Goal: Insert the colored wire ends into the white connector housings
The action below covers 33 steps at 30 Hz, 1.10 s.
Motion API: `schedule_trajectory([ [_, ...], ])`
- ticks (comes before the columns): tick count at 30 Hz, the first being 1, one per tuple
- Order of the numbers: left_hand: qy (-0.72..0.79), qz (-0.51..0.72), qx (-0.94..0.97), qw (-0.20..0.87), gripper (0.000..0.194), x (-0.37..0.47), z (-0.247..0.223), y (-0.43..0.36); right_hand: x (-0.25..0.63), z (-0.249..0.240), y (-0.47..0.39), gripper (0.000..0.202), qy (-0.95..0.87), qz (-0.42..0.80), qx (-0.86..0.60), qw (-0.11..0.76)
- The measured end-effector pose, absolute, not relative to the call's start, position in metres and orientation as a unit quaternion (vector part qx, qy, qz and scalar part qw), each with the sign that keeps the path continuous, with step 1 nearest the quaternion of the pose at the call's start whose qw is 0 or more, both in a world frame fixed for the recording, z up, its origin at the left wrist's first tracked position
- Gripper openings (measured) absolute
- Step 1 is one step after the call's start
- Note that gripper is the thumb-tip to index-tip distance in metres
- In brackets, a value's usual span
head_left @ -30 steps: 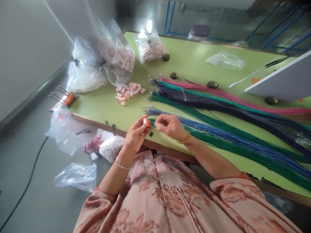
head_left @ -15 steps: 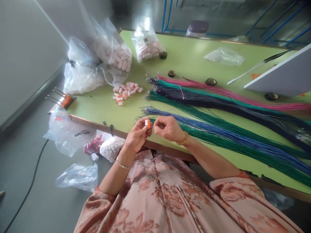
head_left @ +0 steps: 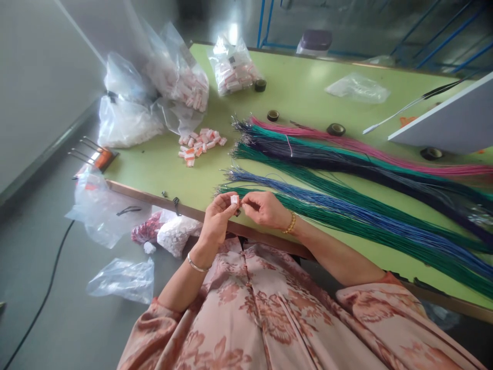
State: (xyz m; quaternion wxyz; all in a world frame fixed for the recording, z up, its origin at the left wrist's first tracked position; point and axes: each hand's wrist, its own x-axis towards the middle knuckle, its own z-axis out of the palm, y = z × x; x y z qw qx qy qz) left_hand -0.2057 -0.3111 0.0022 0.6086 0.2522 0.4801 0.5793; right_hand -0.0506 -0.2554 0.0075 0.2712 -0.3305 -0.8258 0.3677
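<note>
Near the table's front edge, my left hand is closed around a small white connector housing with a bit of orange on it, held between thumb and fingers. Right beside it my right hand makes a pinch, fingertips almost touching the housing; what is between them is too small to make out. A bundle of green wires runs under and behind my right hand. Blue wires lie just beyond. To the upper left of my hands is a loose pile of white and orange housings.
Farther back lie dark wires and pink wires. Black tape rolls and bags of housings stand behind them. A pronged orange fixture sits at the left corner. A white panel juts in at right.
Both hands have shifted slightly down toward the table's edge. The housing has turned in my left hand, so its white side shows more and its orange side less.
</note>
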Motion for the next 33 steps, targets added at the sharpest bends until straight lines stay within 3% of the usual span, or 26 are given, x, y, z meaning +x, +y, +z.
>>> schedule_trajectory([
  [11,0.532,0.569,0.248,0.576,0.027,-0.198,-0.001,-0.317,-0.059,-0.005,-0.274,0.022,-0.886,0.193,-0.367,0.209],
  [19,0.493,0.572,0.249,0.607,0.030,-0.199,0.003,-0.306,-0.047,0.009,-0.262,0.019,-0.854,0.271,-0.385,0.220],
  [28,0.514,0.555,0.251,0.604,0.032,-0.191,0.000,-0.305,-0.040,0.005,-0.259,0.018,-0.857,0.274,-0.378,0.220],
  [33,0.498,0.561,0.271,0.603,0.034,-0.201,-0.002,-0.297,-0.022,0.017,-0.197,0.019,-0.793,0.283,-0.444,0.307],
])
